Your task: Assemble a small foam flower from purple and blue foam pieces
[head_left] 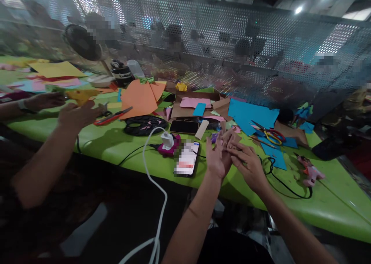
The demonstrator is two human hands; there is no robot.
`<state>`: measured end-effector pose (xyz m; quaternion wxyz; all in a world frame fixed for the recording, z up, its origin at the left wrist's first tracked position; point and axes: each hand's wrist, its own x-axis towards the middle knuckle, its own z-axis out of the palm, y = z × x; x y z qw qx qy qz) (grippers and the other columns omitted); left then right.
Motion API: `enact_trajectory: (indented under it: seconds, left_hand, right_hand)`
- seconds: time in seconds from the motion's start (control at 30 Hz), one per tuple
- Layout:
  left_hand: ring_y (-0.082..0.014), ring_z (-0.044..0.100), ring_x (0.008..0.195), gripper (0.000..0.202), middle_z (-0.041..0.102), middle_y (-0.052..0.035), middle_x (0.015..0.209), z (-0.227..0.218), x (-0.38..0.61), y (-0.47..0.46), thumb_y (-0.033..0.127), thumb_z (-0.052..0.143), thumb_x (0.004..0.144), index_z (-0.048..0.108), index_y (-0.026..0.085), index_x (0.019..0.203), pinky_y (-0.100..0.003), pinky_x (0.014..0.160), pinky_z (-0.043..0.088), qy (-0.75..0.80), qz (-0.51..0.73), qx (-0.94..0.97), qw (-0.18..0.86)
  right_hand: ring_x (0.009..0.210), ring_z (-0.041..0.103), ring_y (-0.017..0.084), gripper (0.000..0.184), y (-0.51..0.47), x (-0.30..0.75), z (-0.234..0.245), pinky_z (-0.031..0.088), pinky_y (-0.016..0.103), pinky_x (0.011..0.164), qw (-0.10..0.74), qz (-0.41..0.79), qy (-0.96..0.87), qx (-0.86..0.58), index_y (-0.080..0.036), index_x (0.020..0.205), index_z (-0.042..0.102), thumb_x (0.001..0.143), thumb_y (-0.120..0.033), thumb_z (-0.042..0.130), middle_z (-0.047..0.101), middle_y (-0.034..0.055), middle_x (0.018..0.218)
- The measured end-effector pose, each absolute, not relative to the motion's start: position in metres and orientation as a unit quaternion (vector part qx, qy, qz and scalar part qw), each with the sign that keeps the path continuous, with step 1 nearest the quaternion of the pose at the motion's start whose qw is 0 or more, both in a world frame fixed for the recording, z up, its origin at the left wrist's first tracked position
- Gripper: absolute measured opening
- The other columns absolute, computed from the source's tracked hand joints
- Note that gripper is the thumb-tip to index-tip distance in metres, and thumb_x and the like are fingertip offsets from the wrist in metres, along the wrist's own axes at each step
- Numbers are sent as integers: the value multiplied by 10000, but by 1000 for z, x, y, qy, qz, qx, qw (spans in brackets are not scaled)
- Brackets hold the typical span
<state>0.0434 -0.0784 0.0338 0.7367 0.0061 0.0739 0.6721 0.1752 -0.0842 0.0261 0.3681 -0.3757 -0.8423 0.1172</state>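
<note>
A white cable [166, 197] loops up from the lower edge over the near side of the green-covered tabletop [342, 206]. The person's two bare hands meet above the near part of the tabletop. The left hand [217, 155] is held up with the palm open and the fingers loosely spread. The right hand [249, 163] reaches across with its fingers partly bent, their tips touching the left hand's fingers; whether something small is pinched between them I cannot tell.

Just left of the hands lies a lit smartphone [191, 160], and past it a purple socket block [165, 151] with a white plug adapter [167, 140] in it. On the right, well apart from the hands, a pink glue gun [312, 174] lies on the tabletop with a black cord.

Farther in are a dark-screened phone [184, 126], a beige strip [202, 129] and a black mask [145, 125]. Scissors with yellow and red loops [274, 137] lie by blue paper [252, 111]. To the left, another person's hands [77, 115] are at a yellow glue gun [81, 96], near red-handled scissors [108, 119].

Behind these sit an orange paper pumpkin [139, 99] and brown cardboard [179, 111] bearing a pink sheet [191, 102]. Beyond stand a black jar [121, 74] and a fan [82, 41], before a perforated metal screen [203, 32] with blurred people showing through.
</note>
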Motion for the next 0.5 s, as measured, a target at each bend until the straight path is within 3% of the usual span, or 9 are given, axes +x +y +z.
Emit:
enact_trajectory:
  seconds: [0.2,0.33,0.5]
  left_hand:
    - [-218,521,1326,545,557,-126,1420,29,43,-77,599,303,960,581,197,1202,-330,964,518,61,666,-4,744]
    - [-232,535,1312,528,603,-122,1364,25,37,-75,596,287,962,608,209,1122,-350,909,548,68,668,3,741]
    - [-226,571,1268,571,598,-149,1361,21,29,-71,605,295,957,557,187,1245,-299,834,562,69,663,-11,745]
  right_hand:
    - [1175,583,254,262,-76,172,24,434,451,974,394,150,-825,-377,-311,1161,693,951,-280,539,661,56,1259]
    - [1164,582,250,231,-72,167,21,430,446,973,386,143,-826,-384,-302,1087,723,948,-268,542,668,54,1234]
    - [1176,580,258,193,-67,160,21,417,464,977,374,138,-830,-391,-292,1024,733,927,-251,571,672,61,1214]
